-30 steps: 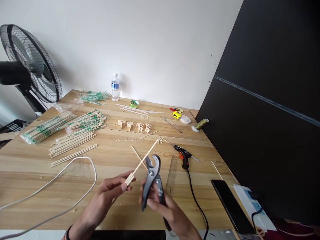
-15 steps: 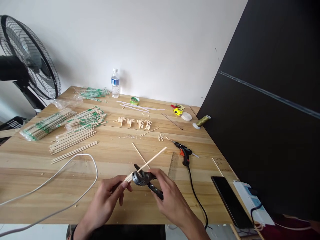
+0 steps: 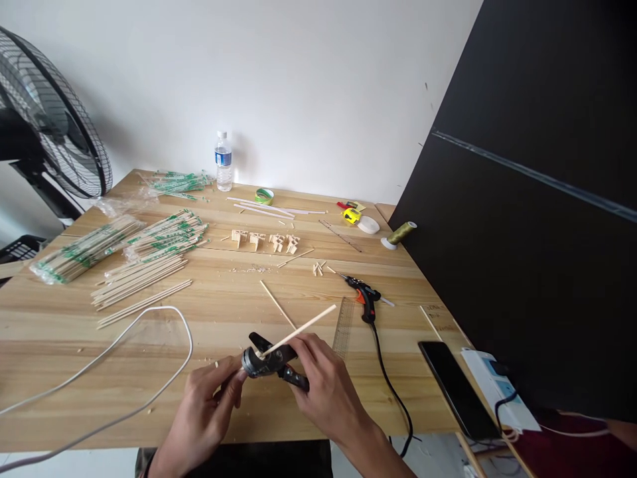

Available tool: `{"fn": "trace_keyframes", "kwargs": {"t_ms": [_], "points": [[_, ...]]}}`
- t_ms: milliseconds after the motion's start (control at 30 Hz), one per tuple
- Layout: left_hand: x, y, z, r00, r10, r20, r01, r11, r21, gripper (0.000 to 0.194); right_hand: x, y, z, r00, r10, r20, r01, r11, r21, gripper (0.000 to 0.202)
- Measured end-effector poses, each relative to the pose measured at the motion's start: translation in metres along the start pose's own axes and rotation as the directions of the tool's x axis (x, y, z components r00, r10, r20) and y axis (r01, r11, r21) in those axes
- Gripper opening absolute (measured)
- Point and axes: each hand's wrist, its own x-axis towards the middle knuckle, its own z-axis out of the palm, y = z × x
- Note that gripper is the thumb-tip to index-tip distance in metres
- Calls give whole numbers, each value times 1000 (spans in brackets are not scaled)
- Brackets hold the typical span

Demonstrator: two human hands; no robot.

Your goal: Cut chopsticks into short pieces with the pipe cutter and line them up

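Note:
Near the front edge of the table, my left hand (image 3: 206, 401) pinches thin wooden sticks right beside the jaws of a dark cutting tool. My right hand (image 3: 328, 385) is wrapped round the handles of that cutter (image 3: 271, 360). A pale wooden stick (image 3: 308, 326) passes through the cutter's jaws and slants up to the right. Behind it another stick (image 3: 276, 302) lies on the wood. The sticks' ends in my left fingers are mostly hidden.
Small wooden assemblies (image 3: 256, 239) stand mid-table, with bundled sticks (image 3: 89, 249) to the left. A glue gun (image 3: 365, 297), ruler (image 3: 343, 325), phone (image 3: 458, 390) and power strip (image 3: 500, 388) lie right. A white cable (image 3: 186, 332) loops at left; a bottle (image 3: 223, 162) stands behind.
Both hands and the cutter have shifted a little left. The cutter's jaws now sit closer to my left fingers, covering more of the held sticks. The view has moved slightly.

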Motion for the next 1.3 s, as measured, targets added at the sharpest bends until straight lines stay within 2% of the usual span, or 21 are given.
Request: {"fn": "trace_keyframes", "kwargs": {"t_ms": [67,200,400,567,667,733,833,900,1000,1100,1167,1300], "points": [[0,-3,1,999,-38,4,38,999,-11,27,-1,0,2,999,34,36,-33,999,-39,35],[0,-12,6,986,-167,25,169,983,-76,31,-2,0,10,992,94,83,-82,987,-139,14],[4,-21,13,923,-375,89,384,913,-135,44,4,-1,21,951,216,222,-142,941,-306,31],[16,-23,9,883,-422,203,455,877,-156,49,17,0,19,885,332,327,-208,909,-361,33],[22,-28,4,868,-423,259,476,857,-195,49,23,4,15,863,370,343,-236,897,-373,36],[26,-35,1,907,-378,187,405,904,-139,48,25,9,13,856,392,338,-258,889,-378,37],[31,-53,-6,980,-197,-20,198,970,139,44,27,16,9,848,411,336,-280,884,-376,35],[34,-68,-10,990,-104,-100,128,951,280,39,27,19,8,851,405,336,-280,889,-362,33],[39,-86,-15,985,-70,-156,119,934,336,32,28,20,7,853,394,343,-272,895,-353,32],[42,-82,-12,980,-22,-200,94,929,357,37,31,17,9,847,390,362,-259,896,-360,33],[44,-67,-6,984,48,-170,19,928,371,38,33,14,10,848,373,376,-242,904,-353,34],[51,-37,16,980,188,61,-195,876,442,39,35,7,12,856,339,390,-210,918,-337,35]]}}
